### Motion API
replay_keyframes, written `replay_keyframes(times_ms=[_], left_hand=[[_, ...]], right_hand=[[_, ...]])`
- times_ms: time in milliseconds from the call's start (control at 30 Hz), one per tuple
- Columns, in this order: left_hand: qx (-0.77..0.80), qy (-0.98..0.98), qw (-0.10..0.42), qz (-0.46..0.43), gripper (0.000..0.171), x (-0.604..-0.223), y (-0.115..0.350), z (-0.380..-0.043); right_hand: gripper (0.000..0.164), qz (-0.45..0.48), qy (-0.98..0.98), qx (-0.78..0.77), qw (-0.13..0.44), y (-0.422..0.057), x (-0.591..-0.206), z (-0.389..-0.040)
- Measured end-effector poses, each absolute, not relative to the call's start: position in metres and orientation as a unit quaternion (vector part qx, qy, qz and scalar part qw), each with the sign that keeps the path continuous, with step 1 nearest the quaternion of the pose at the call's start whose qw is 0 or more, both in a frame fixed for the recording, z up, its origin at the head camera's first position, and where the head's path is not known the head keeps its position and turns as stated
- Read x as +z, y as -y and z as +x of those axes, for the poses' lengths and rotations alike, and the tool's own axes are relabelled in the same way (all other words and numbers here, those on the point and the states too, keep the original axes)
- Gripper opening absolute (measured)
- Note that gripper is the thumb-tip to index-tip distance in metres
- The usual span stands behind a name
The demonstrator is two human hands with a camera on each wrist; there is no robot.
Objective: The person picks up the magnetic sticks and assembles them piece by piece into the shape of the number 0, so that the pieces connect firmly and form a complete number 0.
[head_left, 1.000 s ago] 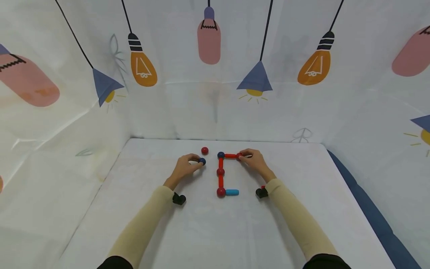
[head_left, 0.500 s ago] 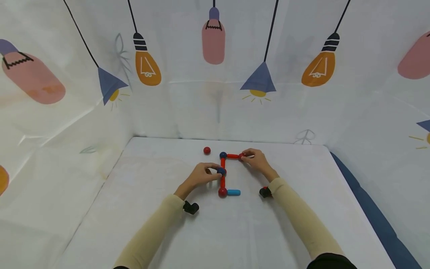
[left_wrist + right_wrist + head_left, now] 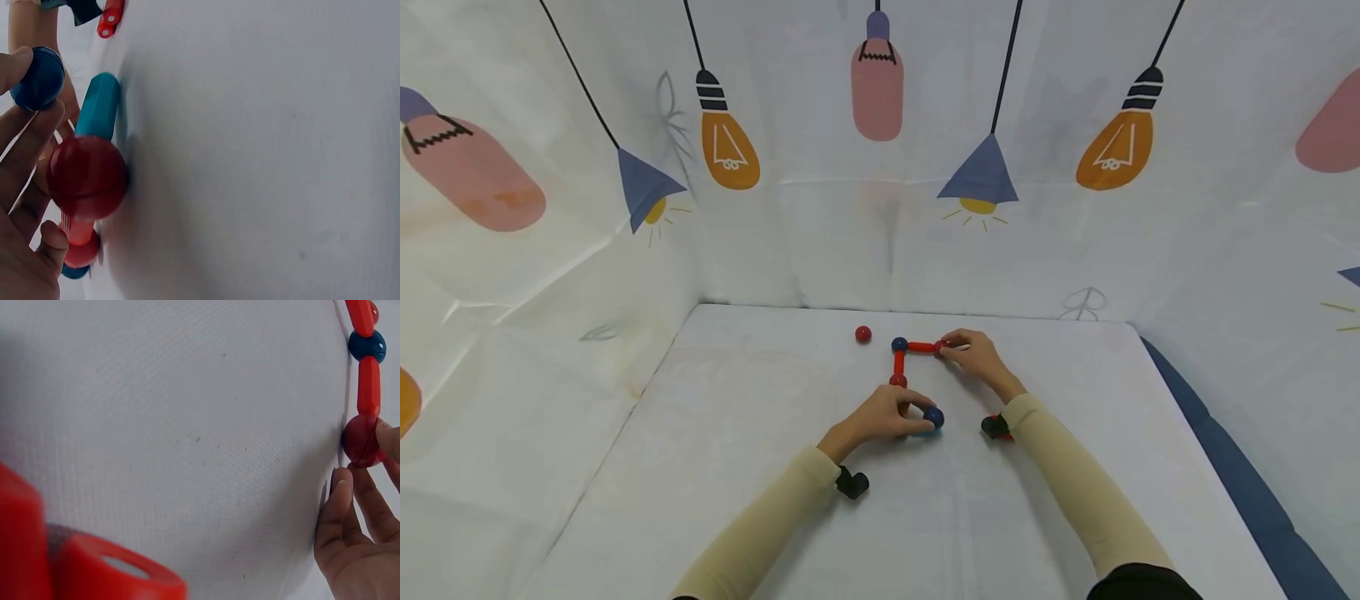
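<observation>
My left hand (image 3: pixel 883 414) pinches a blue ball (image 3: pixel 934 417) between thumb and fingers. That ball is over the light-blue rod (image 3: pixel 99 106); whether they touch I cannot tell. In the left wrist view the rod joins a large red ball (image 3: pixel 87 175), which my left hand covers in the head view. My right hand (image 3: pixel 976 357) pinches a red ball (image 3: pixel 360 440) at the right end of the upper red rod (image 3: pixel 922 347). A second blue ball (image 3: pixel 899 344) forms the upper corner, and a red rod (image 3: pixel 898 363) runs from it to the middle red ball (image 3: pixel 898 381).
A loose red ball (image 3: pixel 863 334) lies left of the upper corner on the white table (image 3: pixel 760 400). Red rods (image 3: pixel 119 569) lie by my right wrist, partly behind the black wrist camera (image 3: pixel 996 427). A printed cloth wall (image 3: pixel 820 242) stands behind the table.
My left hand has carried the blue ball from the left of the frame shape, across its middle, to the light-blue rod. The right hand keeps its pinch on the red ball.
</observation>
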State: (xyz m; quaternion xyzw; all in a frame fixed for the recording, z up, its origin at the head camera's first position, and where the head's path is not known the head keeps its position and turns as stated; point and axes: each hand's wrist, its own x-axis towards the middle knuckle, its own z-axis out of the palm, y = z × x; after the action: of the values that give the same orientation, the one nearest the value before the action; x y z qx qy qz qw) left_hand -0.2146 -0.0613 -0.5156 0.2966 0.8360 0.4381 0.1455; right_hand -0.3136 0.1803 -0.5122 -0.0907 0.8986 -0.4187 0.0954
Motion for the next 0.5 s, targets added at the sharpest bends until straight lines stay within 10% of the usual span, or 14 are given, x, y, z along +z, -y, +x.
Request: replay_keyframes(times_ms=[500], left_hand=[[0.322,-0.879,0.02,0.351,0.037,-0.52,0.038,-0.208]], right_hand=[[0.036,-0.076,-0.892,-0.433,0.11,-0.181,-0.512,-0.316]])
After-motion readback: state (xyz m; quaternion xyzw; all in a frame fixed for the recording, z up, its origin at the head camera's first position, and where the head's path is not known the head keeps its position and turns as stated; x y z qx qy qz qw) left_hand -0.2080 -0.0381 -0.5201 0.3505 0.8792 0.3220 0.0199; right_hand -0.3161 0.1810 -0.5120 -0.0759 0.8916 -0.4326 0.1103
